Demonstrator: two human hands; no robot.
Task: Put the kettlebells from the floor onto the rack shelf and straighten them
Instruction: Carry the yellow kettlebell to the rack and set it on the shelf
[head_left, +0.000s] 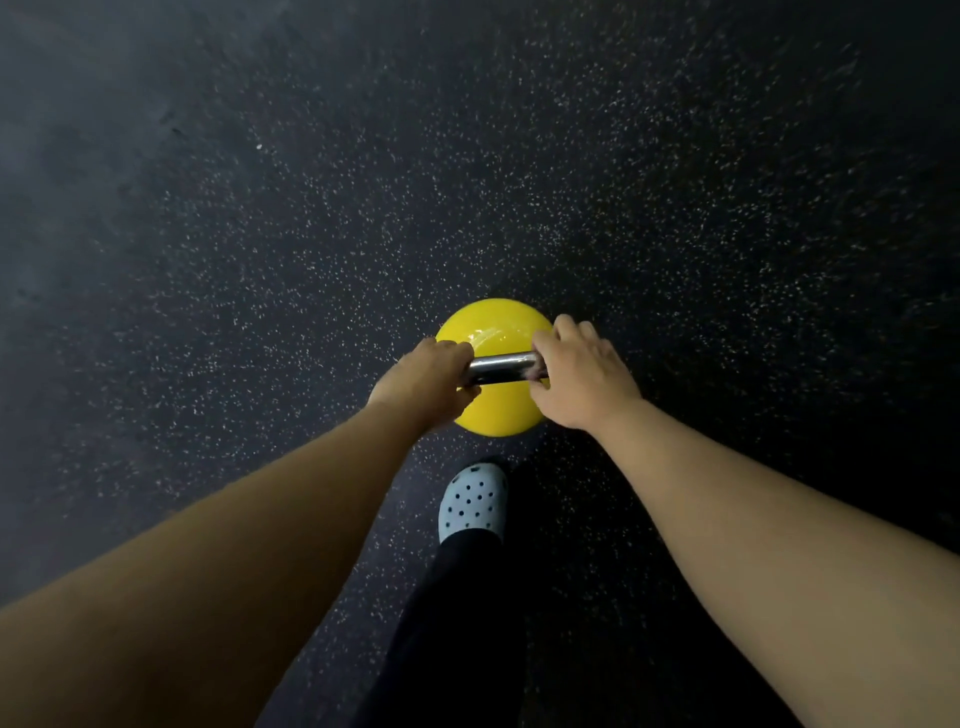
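Note:
A glossy yellow kettlebell with a shiny steel handle sits low over the dark floor, straight ahead of me. My left hand wraps the left end of the handle. My right hand closes over the right end. Both arms reach down and forward. Whether the kettlebell rests on the floor or hangs just above it cannot be told. No rack or shelf is in view.
Black rubber floor with pale speckles fills the view on all sides. My foot in a pale blue perforated clog stands just behind the kettlebell, with a dark trouser leg below it.

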